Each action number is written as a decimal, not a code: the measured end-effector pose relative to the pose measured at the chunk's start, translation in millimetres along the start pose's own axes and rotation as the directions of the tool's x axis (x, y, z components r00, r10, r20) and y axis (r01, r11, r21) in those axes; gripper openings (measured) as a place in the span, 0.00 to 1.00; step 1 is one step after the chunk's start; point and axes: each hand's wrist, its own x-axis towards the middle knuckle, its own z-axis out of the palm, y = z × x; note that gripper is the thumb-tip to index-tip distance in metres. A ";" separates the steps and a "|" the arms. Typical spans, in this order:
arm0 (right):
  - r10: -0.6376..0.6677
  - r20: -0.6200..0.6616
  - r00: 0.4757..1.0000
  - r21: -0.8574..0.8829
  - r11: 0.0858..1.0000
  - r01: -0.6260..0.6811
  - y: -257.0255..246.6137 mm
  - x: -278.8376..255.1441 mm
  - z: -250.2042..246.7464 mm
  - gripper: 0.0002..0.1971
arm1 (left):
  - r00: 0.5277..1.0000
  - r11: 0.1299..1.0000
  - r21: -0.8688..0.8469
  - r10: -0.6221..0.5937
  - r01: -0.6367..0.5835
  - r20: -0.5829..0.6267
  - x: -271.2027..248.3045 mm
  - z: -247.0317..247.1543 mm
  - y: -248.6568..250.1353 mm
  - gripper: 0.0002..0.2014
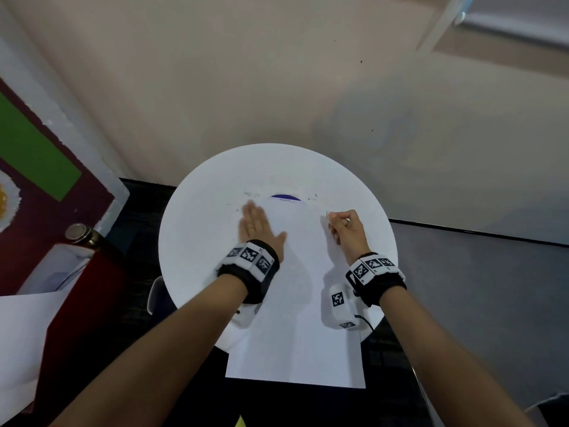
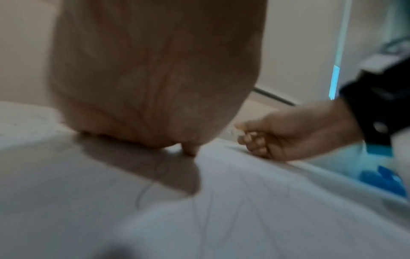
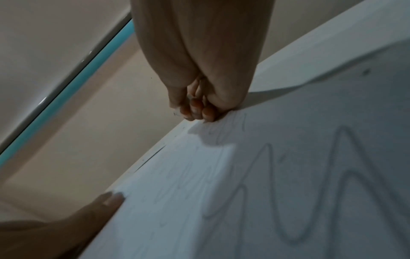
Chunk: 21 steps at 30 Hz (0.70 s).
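Note:
A white sheet of paper lies on a round white table, its near end hanging over the table's front edge. Faint wavy pencil lines cross the paper. My left hand lies flat, fingers straight, pressing on the sheet's far left corner. My right hand rests at the far right corner with its fingers curled, pinching a small pale object that I cannot identify. In the left wrist view the right hand shows the same pinch. The left fingertips touch the sheet's edge.
A blue-purple round thing peeks out from under the paper's far edge. A dark red board with a green stripe and a metal knob stand at the left. A beige wall rises behind the table, and grey floor lies to the right.

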 end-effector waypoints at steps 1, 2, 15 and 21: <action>-0.009 0.008 1.000 -0.020 1.000 0.009 0.7 0.2 0.5 0.08 | 0.997 0.997 -0.007 -0.078 0.078 -0.024 -1.0 -1.7 -0.3 0.38; -0.022 0.016 1.000 -0.041 0.999 0.022 1.5 0.5 1.4 0.08 | 0.995 0.996 -0.001 -0.085 0.085 -0.050 -0.8 -3.0 2.3 0.39; -0.189 0.408 0.893 -0.414 0.834 0.365 -10.5 0.5 16.8 0.09 | 0.982 0.981 -0.052 0.189 -0.189 -0.005 12.0 10.4 19.3 0.67; -0.203 0.393 0.897 -0.537 0.741 0.403 -21.5 14.5 30.5 0.07 | 0.982 0.979 -0.083 0.189 -0.188 0.013 11.1 7.9 19.8 0.67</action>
